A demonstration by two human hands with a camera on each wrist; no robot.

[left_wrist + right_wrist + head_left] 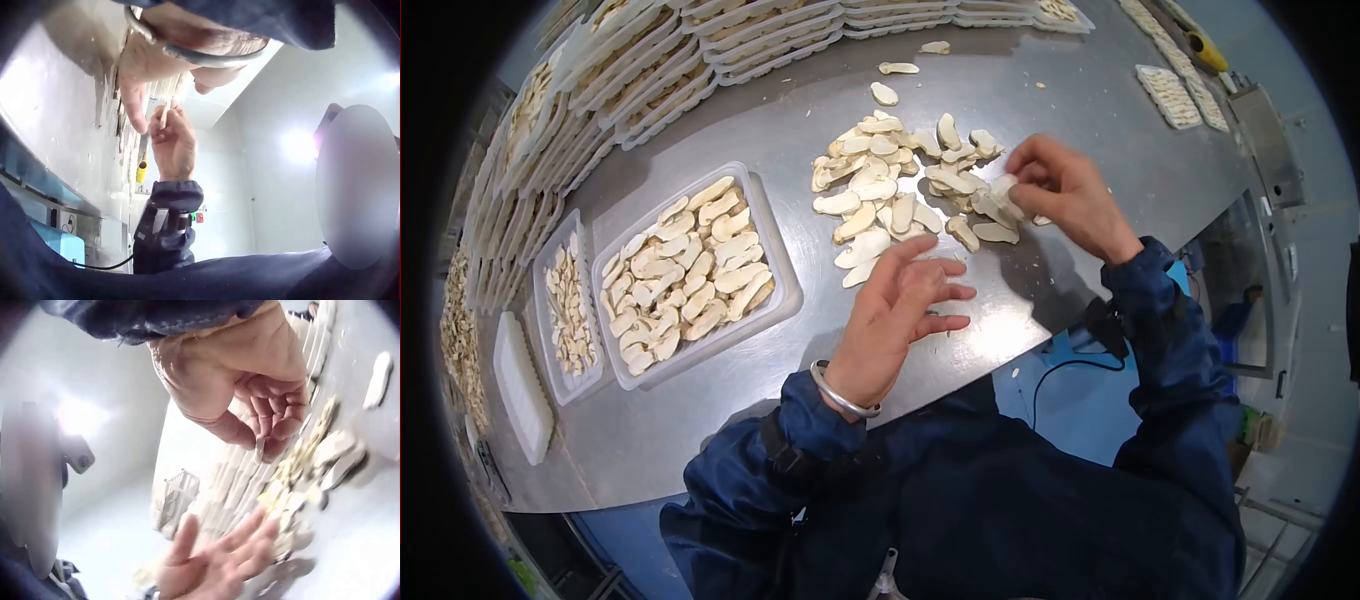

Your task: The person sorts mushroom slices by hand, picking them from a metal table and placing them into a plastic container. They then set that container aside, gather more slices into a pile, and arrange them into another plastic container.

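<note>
My right hand (1075, 200) pinches a pale mushroom slice (259, 449) between thumb and fingertips, above the right side of a loose heap. In the left wrist view, the same slice stands edge-on between the fingertips. The heap of cut mushroom slices (870, 187) lies spread on the metal table. My left hand (890, 325), with a silver bangle at its wrist, hovers at the heap's near edge, fingers spread and holding nothing. To its left sits a clear plastic tray (788, 285) filled with overlapping mushroom slices.
A second tray (542, 300) with smaller slices and a white tray (522, 390) lie farther left. Tall stacks of filled trays (650, 85) line the table's back left. Two small filled trays (1170, 97) lie at the far right. A few single slices (884, 94) lie behind the heap.
</note>
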